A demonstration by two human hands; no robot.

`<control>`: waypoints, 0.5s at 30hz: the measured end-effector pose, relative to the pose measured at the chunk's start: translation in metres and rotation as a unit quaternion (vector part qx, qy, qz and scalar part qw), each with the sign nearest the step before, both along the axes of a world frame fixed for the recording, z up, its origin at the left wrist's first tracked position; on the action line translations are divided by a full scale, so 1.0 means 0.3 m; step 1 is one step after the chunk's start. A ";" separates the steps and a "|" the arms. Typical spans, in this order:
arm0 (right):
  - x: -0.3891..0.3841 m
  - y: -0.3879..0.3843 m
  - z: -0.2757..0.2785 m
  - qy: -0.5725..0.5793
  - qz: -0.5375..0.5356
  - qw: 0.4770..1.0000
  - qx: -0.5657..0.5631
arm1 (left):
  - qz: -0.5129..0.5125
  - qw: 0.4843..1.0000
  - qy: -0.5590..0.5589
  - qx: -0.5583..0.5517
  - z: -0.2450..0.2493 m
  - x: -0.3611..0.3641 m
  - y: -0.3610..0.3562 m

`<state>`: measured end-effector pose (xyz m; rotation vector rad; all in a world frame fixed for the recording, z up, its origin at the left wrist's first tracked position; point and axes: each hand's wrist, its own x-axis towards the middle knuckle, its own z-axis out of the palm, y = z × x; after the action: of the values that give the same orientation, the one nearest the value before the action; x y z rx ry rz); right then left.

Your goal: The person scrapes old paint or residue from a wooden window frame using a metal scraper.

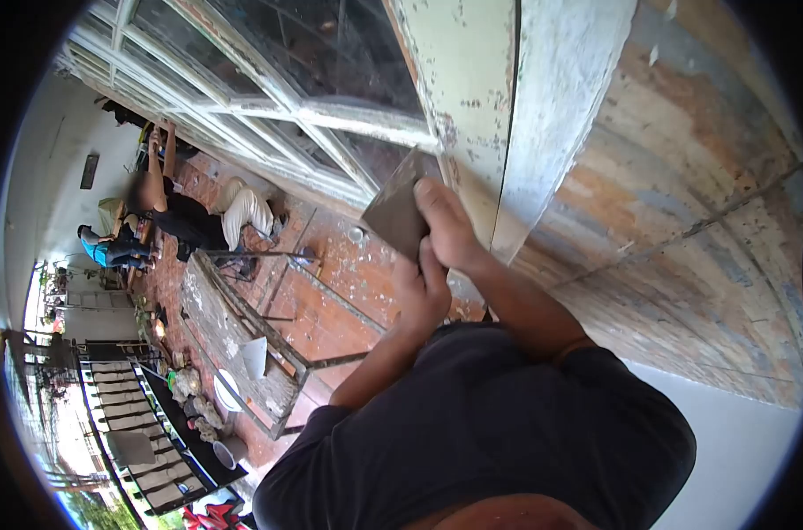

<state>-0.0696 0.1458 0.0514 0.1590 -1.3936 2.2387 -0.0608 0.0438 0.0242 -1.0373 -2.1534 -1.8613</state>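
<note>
A square brown-grey sheet that looks like sandpaper (pixel 396 210) is held up in front of the window, tilted so that one corner points upward. My right hand (pixel 447 228) grips its right side, with the thumb lying across its face. Just below, my left hand (pixel 422 287) is closed at the sheet's lower corner, its thumb up against my right hand; its other fingers are partly hidden. Close behind the sheet are the white window frame (pixel 366 124) with worn paint and a pale green post (pixel 474 97) with chipped patches.
A worn wooden bench (pixel 216 309) on a metal frame bears a white paper (pixel 255 358). Flakes litter the red tile floor (pixel 340 274). Along the window, a person in black (pixel 189 221) raises both arms; another in blue (pixel 97 247) is farther back. A bucket (pixel 229 452) stands lower left.
</note>
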 end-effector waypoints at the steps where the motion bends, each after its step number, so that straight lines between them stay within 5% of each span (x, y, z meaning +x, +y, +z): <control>1: 0.005 0.019 -0.015 -0.016 -0.015 1.000 0.014 | 0.002 1.000 -0.010 -0.005 -0.014 0.014 0.006; 3: 0.027 0.043 0.021 -0.027 0.002 1.000 0.015 | -0.028 0.997 -0.036 0.067 -0.017 0.008 0.049; 12: -0.002 0.060 0.052 -0.026 -0.039 0.999 -0.013 | -0.002 0.997 0.061 0.043 -0.007 -0.034 0.090; 15: -0.014 0.063 0.037 -0.006 -0.055 0.998 0.012 | -0.027 0.996 -0.047 0.070 -0.007 -0.028 0.097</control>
<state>-0.0739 0.1648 0.0623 0.0751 -1.4018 2.1366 -0.0691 0.0728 0.0223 -1.0067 -2.0284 -2.0907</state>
